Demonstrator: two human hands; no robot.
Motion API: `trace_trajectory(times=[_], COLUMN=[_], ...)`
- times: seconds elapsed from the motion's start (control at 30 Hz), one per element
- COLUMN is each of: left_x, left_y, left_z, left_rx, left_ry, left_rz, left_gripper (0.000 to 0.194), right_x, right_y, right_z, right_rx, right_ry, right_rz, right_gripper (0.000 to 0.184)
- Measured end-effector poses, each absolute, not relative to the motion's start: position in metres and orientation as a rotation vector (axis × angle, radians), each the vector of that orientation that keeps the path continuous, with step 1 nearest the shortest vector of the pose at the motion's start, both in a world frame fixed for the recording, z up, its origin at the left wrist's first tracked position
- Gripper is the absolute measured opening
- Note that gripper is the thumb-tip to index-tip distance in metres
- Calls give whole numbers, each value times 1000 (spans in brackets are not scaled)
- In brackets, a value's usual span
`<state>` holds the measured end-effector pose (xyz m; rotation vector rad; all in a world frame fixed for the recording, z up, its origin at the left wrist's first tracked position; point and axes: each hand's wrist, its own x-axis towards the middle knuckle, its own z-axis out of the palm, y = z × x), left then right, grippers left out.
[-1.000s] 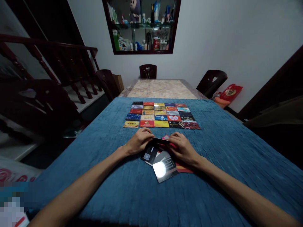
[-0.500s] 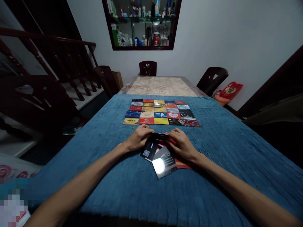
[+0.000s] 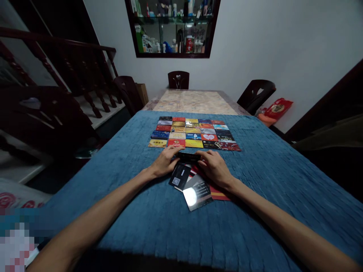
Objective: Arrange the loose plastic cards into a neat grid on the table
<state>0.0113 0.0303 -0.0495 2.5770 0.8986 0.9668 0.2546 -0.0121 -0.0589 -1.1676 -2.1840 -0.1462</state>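
Between my hands is a black card (image 3: 188, 156), tilted up and pinched at both ends. My left hand (image 3: 165, 161) is closed on its left end, and my right hand (image 3: 214, 166) grips the right end. Under and in front of the hands lies a loose pile: a dark card with a QR code (image 3: 180, 176), a shiny grey card (image 3: 197, 193) reflecting light, and a red card with a yellow stripe (image 3: 219, 194) partly under my right hand. Just beyond, several colourful cards (image 3: 185, 135) lie edge to edge in rows.
A blue cloth (image 3: 127, 211) covers the near part of the table; its far part has a marbled top (image 3: 193, 99). Dark wooden chairs (image 3: 256, 94) stand around it. To the right is a red bag (image 3: 279, 108), to the left a stair railing (image 3: 70, 45).
The black card has moved slightly away from me, towards the rows, and tips up so more of its face shows. Both hands moved with it. The view has shifted slightly.
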Motion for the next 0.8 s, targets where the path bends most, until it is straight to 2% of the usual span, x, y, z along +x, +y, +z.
trace_trajectory(times=[0.3, 0.8], left_x=[16, 15], left_y=[31, 35], left_z=[-54, -59], left_rx=[2508, 2523], left_ry=[1040, 988], left_rz=[977, 1162], left_gripper=[35, 38], right_x=[255, 244], right_y=[-1, 1], right_z=[-67, -63], right_rx=[-1213, -1232], right_ry=[-2202, -2215], right_rz=[-170, -402], right_gripper=[35, 48])
